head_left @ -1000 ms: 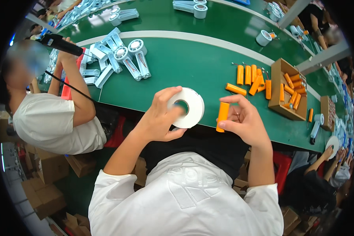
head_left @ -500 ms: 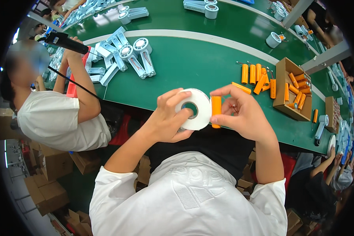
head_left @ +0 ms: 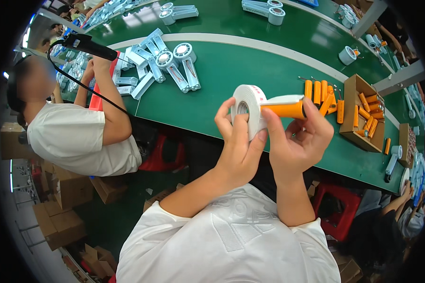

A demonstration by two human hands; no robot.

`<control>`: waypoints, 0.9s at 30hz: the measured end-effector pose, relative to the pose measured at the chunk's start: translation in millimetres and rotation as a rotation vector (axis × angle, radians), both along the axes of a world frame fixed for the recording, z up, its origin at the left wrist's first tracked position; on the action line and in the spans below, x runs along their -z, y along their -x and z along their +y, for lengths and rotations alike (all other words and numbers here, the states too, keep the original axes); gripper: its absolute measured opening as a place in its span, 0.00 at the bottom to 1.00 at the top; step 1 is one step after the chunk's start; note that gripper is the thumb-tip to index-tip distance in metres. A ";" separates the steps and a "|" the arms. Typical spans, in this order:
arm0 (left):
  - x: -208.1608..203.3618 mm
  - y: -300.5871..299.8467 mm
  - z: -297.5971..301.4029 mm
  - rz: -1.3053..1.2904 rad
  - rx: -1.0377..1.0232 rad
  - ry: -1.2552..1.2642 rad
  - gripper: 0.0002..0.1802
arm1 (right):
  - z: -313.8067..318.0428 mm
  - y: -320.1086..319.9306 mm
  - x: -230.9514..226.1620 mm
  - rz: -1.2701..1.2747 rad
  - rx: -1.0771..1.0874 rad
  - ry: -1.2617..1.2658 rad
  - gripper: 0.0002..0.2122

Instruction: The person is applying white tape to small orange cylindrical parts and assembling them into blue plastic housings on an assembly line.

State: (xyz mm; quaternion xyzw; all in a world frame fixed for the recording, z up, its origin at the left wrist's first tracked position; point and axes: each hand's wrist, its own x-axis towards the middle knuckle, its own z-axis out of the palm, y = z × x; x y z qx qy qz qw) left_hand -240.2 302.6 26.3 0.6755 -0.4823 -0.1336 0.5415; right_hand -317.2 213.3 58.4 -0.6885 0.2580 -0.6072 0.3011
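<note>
The person's left hand [head_left: 241,146] grips a thick white roll of tape [head_left: 257,111], fingers at its rim and core; the right hand [head_left: 300,141] is closed on a single smooth orange cylinder [head_left: 285,111], pinched toward its two ends. Both items are right of centre in the frame; the cylinder lies nearly level just right of the roll, with a white strip [head_left: 282,99] along its upper side. The near edge [head_left: 174,126] of the glossy green tabletop [head_left: 212,113] slopes from centre left to lower right, passing behind the hands. Left of the roll, green surface extends to a pile of pale blue plastic housings [head_left: 156,61], upper left. Room is tighter on the right: loose orange cylinders with wire leads [head_left: 323,94] appear near the right fingertips, with an open brown cardboard box [head_left: 363,142] of similar cylinders beyond. A pale curved rail [head_left: 250,49] crosses the upper frame. A co-worker in a white shirt [head_left: 82,137] occupies the left; brown cartons [head_left: 59,224] stand lower left, and a red plastic stool [head_left: 333,214] lower right. Hand height above the surface cannot be determined.
</note>
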 end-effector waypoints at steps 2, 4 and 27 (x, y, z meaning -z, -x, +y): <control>-2.4 0.8 2.1 0.024 0.016 -0.017 0.21 | -7.9 -2.6 18.5 -0.045 -0.014 0.082 0.31; -7.0 1.9 4.5 0.075 0.048 -0.053 0.21 | -23.1 -3.7 34.6 -0.131 -0.043 0.244 0.31; 12.1 -56.0 45.5 -0.590 -0.076 -0.423 0.26 | -98.9 73.0 37.3 -0.664 -0.399 -0.826 0.27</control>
